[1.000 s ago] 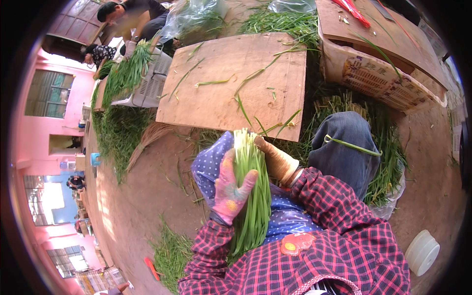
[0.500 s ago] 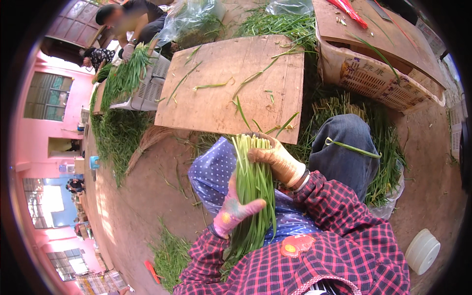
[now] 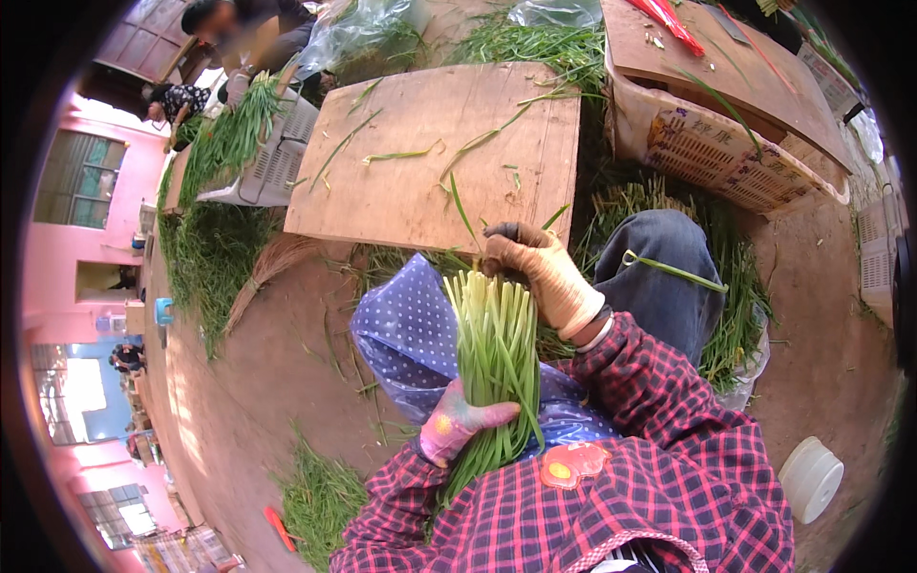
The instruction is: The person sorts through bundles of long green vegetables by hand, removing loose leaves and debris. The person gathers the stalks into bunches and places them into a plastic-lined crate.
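Observation:
A thick bunch of garlic chives stands over my lap, pale cut ends up and green leaves hanging down. My left hand, in a pink glove, is wrapped round its lower half with the thumb across the front. Just above and behind the cut ends is my right hand, in a tan glove with dark, soiled fingers. Its fingertips are pressed together; whatever is between them is too small to make out. A blue dotted apron covers my lap under the bunch.
A wooden board with stray leaves lies in front of me. A plastic crate under another board stands at the right, with a white tub nearer. Loose chives lie on the floor at left. Another person works at the far left.
My right hand has come off the top of the bunch and moved up, its fingertips now pinched beside the cut ends. My left hand still holds the bunch. The view has shifted slightly.

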A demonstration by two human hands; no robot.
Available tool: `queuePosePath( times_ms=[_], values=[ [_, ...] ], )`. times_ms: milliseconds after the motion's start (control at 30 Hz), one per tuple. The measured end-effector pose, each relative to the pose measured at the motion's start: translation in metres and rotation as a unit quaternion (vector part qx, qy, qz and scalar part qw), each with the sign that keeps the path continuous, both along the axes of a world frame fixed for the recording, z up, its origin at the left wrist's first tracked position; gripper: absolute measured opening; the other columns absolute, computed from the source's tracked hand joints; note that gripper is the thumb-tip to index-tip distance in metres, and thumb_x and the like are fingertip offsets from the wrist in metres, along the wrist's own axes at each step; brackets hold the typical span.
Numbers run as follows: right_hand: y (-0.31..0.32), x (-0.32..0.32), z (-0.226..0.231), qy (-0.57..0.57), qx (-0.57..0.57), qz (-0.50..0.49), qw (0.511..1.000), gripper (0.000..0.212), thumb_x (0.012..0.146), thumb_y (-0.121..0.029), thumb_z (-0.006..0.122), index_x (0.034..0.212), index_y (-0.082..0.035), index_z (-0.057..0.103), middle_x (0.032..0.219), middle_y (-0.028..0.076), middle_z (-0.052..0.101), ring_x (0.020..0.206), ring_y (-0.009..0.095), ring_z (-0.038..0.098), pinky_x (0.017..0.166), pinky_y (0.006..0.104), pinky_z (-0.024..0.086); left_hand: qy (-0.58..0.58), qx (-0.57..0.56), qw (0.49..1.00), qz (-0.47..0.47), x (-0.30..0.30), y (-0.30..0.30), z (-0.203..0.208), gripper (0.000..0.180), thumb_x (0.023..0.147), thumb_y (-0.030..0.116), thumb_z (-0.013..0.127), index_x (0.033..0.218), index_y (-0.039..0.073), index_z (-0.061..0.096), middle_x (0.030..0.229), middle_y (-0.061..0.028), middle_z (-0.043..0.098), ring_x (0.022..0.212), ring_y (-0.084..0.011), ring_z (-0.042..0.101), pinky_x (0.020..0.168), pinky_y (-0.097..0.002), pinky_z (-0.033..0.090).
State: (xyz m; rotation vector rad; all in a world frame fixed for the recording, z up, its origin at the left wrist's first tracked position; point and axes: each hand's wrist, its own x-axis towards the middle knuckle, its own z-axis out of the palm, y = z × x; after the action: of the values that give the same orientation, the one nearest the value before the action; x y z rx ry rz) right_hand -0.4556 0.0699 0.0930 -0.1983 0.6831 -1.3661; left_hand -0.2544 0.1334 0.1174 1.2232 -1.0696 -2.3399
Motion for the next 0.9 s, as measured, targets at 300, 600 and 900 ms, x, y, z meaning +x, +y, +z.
queuePosePath(
  times_ms=[300, 600, 900],
  values=[
    [0.003, -0.038, 0.024, 0.232, -0.133, -0.128, 0.955, 0.018, 0.090, -0.018, 0.069, 0.097, -0.001, 0.067, 0.075, 0.000, 0.062, 0.064, 0.008, 0.055, 0.060, 0.0237, 0.046, -0.019, 0.035, 0.996, 0.083, 0.003, 0.013, -0.001, 0.051, 0.079, -0.004, 0.074, 0.126, 0.001, 0.056, 0.114, -0.0079, 0.066, 0.100, -0.0178, 0.064, 0.091, -0.0318, 0.051],
    [0.020, -0.008, 0.075, 0.719, -0.298, -0.004, 0.629, 0.055, 0.069, -0.038, 0.081, 0.112, -0.008, 0.063, 0.096, 0.012, 0.063, 0.104, 0.032, 0.057, 0.092, 0.0429, 0.047, -0.122, -0.114, 0.980, 0.104, 0.002, 0.020, -0.023, 0.057, 0.078, 0.006, 0.078, 0.128, 0.002, 0.052, 0.113, -0.0079, 0.067, 0.102, -0.0179, 0.065, 0.090, -0.0303, 0.050],
    [-0.015, -0.010, 0.020, 0.700, -0.236, 0.183, 0.648, 0.034, 0.076, -0.020, 0.072, 0.108, -0.007, 0.067, 0.087, 0.015, 0.069, 0.086, 0.031, 0.067, 0.077, 0.0392, 0.054, -0.300, -0.277, 0.913, 0.008, -0.005, 0.020, -0.020, 0.070, 0.072, 0.020, 0.084, 0.130, 0.004, 0.049, 0.109, -0.0123, 0.069, 0.099, -0.0203, 0.067, 0.088, -0.0329, 0.052]
  ],
)
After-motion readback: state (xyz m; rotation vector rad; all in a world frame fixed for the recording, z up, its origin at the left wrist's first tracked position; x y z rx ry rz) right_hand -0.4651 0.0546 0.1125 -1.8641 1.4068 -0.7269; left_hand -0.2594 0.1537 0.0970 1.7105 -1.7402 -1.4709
